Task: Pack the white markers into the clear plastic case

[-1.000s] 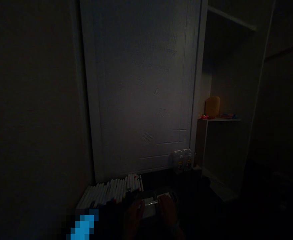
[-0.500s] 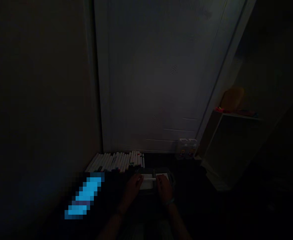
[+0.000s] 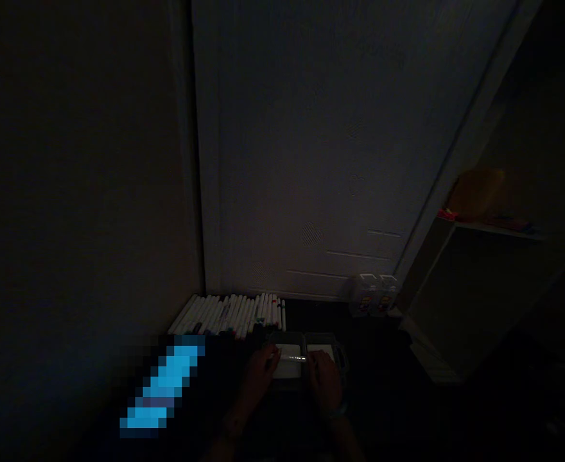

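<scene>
Dim black tabletop [image 3: 321, 321]. Pinching slim, glossy white stick [image 3: 293, 357] by opposite ends with left hand [image 3: 262, 366] and right hand [image 3: 325, 375], above clear plastic case [image 3: 328, 338]. Likely 2-handed positioning; calls for steady grip.

White pen [image 3: 292, 357], white-barrelled markers [image 3: 234, 314]

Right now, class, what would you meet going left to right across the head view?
Pixelated blue patch, left hand, slim pale item between the hands, right hand, two clear containers, orange rounded object. The row of white pens overlaps several, so it is left out.
</scene>
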`<state>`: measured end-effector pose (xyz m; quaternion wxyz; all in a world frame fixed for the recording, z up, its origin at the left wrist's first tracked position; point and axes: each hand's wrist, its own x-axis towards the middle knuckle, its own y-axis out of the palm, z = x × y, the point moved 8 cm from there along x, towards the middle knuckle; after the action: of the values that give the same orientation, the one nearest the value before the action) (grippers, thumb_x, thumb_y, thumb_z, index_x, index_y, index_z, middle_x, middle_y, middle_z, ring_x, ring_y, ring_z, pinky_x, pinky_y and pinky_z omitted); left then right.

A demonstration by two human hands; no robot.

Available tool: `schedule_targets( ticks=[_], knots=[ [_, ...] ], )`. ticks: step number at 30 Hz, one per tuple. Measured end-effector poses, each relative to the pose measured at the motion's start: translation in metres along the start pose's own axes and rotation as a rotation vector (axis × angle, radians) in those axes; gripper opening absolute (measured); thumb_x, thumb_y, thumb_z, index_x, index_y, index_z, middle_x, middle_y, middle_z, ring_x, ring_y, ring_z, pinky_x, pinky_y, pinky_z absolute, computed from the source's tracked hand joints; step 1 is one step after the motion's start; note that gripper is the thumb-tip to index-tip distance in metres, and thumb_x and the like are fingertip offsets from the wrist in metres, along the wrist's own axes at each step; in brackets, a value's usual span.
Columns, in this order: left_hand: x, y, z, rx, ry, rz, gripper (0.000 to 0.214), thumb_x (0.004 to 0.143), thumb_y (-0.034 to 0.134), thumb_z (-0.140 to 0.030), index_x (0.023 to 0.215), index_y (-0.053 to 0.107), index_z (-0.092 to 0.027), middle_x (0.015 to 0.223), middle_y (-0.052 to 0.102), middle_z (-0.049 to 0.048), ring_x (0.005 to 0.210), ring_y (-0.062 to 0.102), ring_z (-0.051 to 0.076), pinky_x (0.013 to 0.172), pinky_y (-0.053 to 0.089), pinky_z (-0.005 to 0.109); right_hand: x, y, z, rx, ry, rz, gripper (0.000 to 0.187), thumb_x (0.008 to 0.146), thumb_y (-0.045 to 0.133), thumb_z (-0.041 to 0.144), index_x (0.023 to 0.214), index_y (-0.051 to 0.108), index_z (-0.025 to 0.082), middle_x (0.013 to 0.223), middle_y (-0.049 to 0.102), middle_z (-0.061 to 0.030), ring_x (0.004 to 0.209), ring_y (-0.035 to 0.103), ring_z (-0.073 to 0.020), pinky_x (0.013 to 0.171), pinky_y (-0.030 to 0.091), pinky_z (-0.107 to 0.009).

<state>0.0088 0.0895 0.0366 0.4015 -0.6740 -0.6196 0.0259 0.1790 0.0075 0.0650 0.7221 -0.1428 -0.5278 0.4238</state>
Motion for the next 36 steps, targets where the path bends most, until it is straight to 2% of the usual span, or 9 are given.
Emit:
schedule_targets(
  ticks=[11,19,23,36],
  knots=[
    [-0.002,-0.008,-0.01,0.045,0.043,-0.029,0.028,0.084,0.043,-0.041,0.092,0.064,-0.024,0.089,0.069,0.0034,0.086,0.063,0.018,0.077,0.049,0.03,-0.005,0.006,-0.012,0.144,0.086,0.017,0.025,0.093,0.033,0.03,0.094,0.056,0.023,0.088,0.061,-0.0051,0.084,0.057,-0.018,0.076,0.043,-0.03],
    [-0.001,-0.005,-0.014,-0.008,0.002,0.042,0.03,0.084,0.041,-0.041,0.091,0.064,-0.024,0.093,0.07,0.0022,0.087,0.064,0.017,0.077,0.049,0.026,-0.006,0.002,-0.011,0.18,0.124,0.026,0.028,0.094,0.031,0.032,0.091,0.057,0.022,0.086,0.06,-0.0043,0.08,0.057,-0.0159,0.073,0.043,-0.026],
    [0.0,-0.001,-0.013,-0.011,-0.024,0.094,0.032,0.085,0.039,-0.043,0.091,0.064,-0.024,0.092,0.071,0.0015,0.085,0.065,0.017,0.074,0.049,0.025,-0.008,0.0,-0.01,0.136,0.13,0.014,0.027,0.094,0.032,0.032,0.096,0.057,0.022,0.088,0.06,-0.0049,0.081,0.058,-0.0157,0.072,0.044,-0.025],
    [0.001,-0.003,-0.022,0.019,0.079,0.046,0.03,0.084,0.041,-0.042,0.088,0.063,-0.022,0.094,0.067,0.0034,0.09,0.061,0.017,0.083,0.046,0.029,-0.013,-0.004,-0.002,-0.064,0.112,0.001,0.027,0.093,0.029,0.026,0.09,0.056,0.021,0.088,0.06,-0.0066,0.081,0.059,-0.0172,0.071,0.042,-0.025]
  ],
)
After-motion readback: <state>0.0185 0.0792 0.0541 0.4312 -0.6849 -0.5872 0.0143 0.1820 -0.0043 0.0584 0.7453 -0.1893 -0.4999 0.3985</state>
